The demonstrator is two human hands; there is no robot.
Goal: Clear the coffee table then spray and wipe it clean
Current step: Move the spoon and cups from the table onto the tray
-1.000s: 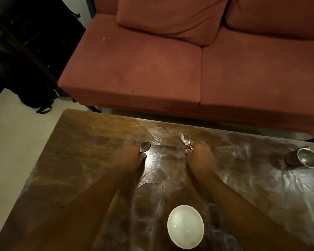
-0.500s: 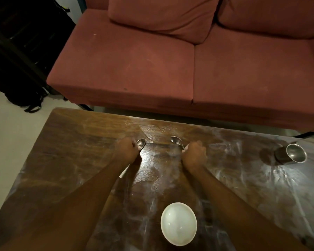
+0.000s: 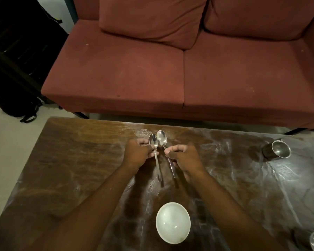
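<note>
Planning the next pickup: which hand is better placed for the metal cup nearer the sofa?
Right, probably: the right hand is nearer the cup; the left hand would have to cross it. Each hand holds a spoon, though.

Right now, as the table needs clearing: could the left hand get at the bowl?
Probably yes: nothing lies between the left hand and the uncovered bowl, which sits nearer the person. But that hand grips a spoon, so it would likely have to set that down first.

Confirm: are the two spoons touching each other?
Cannot tell. In the head view the left spoon and right spoon overlap at their bowls, but any gap in depth is hidden.
</note>
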